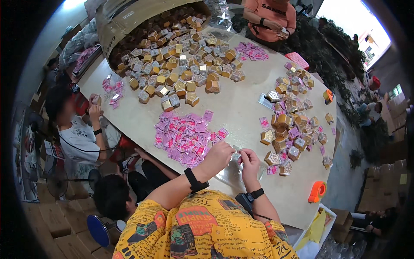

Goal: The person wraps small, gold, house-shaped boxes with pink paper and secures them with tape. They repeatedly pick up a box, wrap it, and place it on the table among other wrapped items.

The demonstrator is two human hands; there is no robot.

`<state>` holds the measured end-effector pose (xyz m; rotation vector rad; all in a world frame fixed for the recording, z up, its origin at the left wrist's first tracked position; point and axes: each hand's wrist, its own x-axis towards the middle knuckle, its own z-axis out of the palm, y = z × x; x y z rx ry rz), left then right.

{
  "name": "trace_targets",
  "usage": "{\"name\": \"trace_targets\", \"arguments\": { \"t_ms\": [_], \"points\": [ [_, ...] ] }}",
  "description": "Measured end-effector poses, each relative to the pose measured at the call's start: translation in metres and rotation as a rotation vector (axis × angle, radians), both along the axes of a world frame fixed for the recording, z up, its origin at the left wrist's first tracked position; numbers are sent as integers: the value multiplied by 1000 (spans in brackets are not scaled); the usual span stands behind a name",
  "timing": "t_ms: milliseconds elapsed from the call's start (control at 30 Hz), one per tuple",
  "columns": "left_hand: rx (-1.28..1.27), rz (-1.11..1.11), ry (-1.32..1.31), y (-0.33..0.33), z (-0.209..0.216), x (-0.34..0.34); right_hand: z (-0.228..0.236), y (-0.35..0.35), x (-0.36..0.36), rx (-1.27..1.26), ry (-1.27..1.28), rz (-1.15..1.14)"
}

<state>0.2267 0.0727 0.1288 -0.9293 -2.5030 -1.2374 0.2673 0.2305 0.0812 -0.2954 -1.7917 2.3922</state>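
Note:
Close together at the near edge of the table, my left hand (pixel 221 154) and my right hand (pixel 249 163) pinch a small piece of clear, shiny plastic (pixel 236 158), which looks like a little bag. Its contents, if any, are too small to make out. Under my hands lies more clear plastic film (pixel 230 176). Just left of my left hand spreads a pile of small pink printed packets (pixel 183 136). To the right of my right hand lie several gold and silver faceted boxes (pixel 282 134), with pink packets among them.
A large carton (pixel 125 21) on its side spills gold and silver boxes (pixel 172 64) over the far table (pixel 241 103). An orange tape dispenser (pixel 318 191) sits near the right edge. One person (pixel 271 21) stands across; others sit at the left. A white bin (pixel 317 228) stands below right.

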Motion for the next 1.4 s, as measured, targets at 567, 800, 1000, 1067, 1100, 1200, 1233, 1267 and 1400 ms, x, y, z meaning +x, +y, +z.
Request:
{"name": "trace_targets", "arguments": {
  "t_ms": [567,800,1000,1067,1100,1200,1233,1267,1400],
  "points": [
    [-24,-48,-89,-29,12,-11,17,-37,-16,-572,-334,133],
    [-157,-225,-35,-48,12,-18,2,-30,-26,-318,-343,368],
    [-421,-330,251,-58,18,-48,0,-21,-51,-199,-369,484],
    [-457,-312,287,-58,18,-54,5,-21,-57,-96,-373,500],
    [-447,-300,302,-57,20,-57,7,-21,-61,-36,-350,512],
    [-395,-263,231,-55,9,-62,27,-31,-65,232,-281,481],
    [-372,-251,191,-55,1,-65,34,-35,-67,336,-254,456],
    [-354,-198,27,-54,-15,-69,34,-37,-69,569,-63,466],
    [-95,-190,-727,-61,-40,-98,28,-36,-84,1178,524,463]
  ]
}}
